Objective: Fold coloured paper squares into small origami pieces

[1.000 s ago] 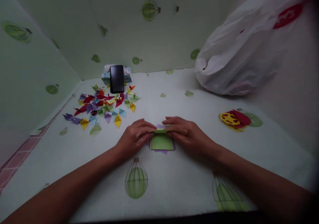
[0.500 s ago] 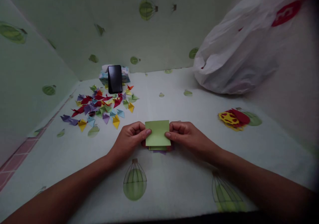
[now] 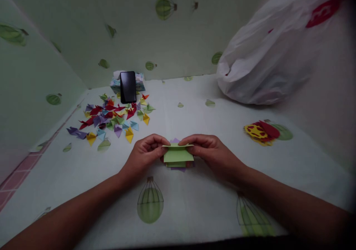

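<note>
A light green sheet of paper (image 3: 178, 155) is held between my two hands, its far half bent up and over toward me. My left hand (image 3: 148, 148) pinches its left side, thumb below and fingers on the far edge. On the right side my right hand (image 3: 208, 148) grips it the same way. Beneath it lies a small stack of coloured paper squares (image 3: 178, 168), with purple and green edges sticking out; most of the stack is hidden.
Many small folded paper pieces (image 3: 111, 120) lie at the left, before a dark phone (image 3: 128, 87) leaning on a tissue box (image 3: 141, 82). Yellow and red cut-outs (image 3: 263, 131) rest at the right. A white plastic bag (image 3: 258, 68) stands behind them on the balloon-print cloth (image 3: 178, 213).
The green paper was flat and square; now its far edge is folded over toward me. The fingers of both hands have moved inward along that edge.
</note>
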Demonstrator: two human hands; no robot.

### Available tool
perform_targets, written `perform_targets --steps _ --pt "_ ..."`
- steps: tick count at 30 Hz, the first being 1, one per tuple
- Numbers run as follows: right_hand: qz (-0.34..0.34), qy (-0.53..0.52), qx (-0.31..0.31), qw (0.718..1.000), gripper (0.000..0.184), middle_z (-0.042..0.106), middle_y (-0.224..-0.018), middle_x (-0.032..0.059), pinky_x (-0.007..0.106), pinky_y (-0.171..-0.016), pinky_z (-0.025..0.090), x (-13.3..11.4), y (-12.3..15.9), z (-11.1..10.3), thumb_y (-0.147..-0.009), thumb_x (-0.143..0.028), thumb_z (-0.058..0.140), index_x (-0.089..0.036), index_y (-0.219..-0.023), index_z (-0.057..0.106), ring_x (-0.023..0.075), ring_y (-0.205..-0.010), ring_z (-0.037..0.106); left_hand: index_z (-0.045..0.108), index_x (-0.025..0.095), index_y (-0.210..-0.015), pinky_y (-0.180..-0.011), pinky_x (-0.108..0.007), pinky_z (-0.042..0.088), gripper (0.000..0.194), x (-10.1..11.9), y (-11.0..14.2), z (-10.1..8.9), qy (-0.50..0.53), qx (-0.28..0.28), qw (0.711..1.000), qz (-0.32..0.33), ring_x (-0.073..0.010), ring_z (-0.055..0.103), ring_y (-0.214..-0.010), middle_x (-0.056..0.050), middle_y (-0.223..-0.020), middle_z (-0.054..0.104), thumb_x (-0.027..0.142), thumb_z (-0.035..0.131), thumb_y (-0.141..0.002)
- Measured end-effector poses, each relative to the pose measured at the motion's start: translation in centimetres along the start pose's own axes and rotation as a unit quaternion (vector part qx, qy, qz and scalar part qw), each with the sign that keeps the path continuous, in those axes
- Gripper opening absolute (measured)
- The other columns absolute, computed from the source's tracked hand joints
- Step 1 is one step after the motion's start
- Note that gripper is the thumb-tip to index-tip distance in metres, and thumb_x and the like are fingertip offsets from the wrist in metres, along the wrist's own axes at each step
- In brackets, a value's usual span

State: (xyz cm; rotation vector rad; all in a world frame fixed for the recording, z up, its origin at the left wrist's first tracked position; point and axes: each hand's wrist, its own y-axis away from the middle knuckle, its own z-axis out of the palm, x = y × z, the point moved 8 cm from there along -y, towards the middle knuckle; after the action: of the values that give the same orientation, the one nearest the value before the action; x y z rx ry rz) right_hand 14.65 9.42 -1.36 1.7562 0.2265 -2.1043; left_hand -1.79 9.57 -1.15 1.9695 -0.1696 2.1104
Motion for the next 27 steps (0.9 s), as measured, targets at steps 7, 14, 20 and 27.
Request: perform_targets --steps 7,14,20,27 --pt "0.016 -0.033 0.015 0.999 0.016 0.068 -0.07 -0.0001 0.026 -0.068 0.05 -0.1 0.1 0.0 -0.073 -0.016 0.061 -0.022 -0.076 0.076 0.013 -0.066 0.06 0.072 0.019 -0.083 -0.059 -0.021 0.043 0.006 0.4 0.1 -0.4 -0.021 0.004 0.999 0.031 -0.0097 0.056 -0.062 0.002 -0.07 0.065 0.02 0.066 -0.082" --pt "-0.003 -0.019 0.004 1.0 0.012 0.065 -0.069 -0.0005 0.027 -0.067 0.047 -0.3 0.2 0.1 -0.076 -0.019 0.06 -0.02 -0.077 0.072 0.0134 -0.066 0.059 0.07 0.018 -0.081 -0.06 -0.024 0.044 0.007 0.7 0.2 -0.1 -0.016 -0.001 1.0 0.026 -0.0117 0.056 -0.061 0.001 -0.067 0.063 0.019 0.063 -0.082" --pt "-0.068 0.083 0.0 0.994 0.014 0.064 -0.071 -0.0004 0.028 -0.069 0.044 -1.4 0.4 0.0 -0.079 -0.018 0.057 -0.02 -0.077 0.071 0.0141 -0.07 0.057 0.067 0.018 -0.083 -0.06 -0.023 0.041 0.009 -0.1 0.0 0.1 0.02 -0.026 0.999 -0.009 -0.0108 0.054 -0.061 0.002 -0.067 0.061 0.015 0.058 -0.083" --pt "-0.099 0.172 -0.013 0.98 0.017 0.063 -0.07 -0.0005 0.027 -0.066 0.043 -2.5 0.7 0.4 -0.082 -0.016 0.053 -0.019 -0.075 0.068 0.0136 -0.068 0.056 0.066 0.017 -0.084 -0.058 -0.021 0.039 0.008 0.1 -0.1 0.4 -0.004 -0.029 0.999 -0.02 -0.0096 0.052 -0.061 0.003 -0.066 0.059 0.024 0.063 -0.087"
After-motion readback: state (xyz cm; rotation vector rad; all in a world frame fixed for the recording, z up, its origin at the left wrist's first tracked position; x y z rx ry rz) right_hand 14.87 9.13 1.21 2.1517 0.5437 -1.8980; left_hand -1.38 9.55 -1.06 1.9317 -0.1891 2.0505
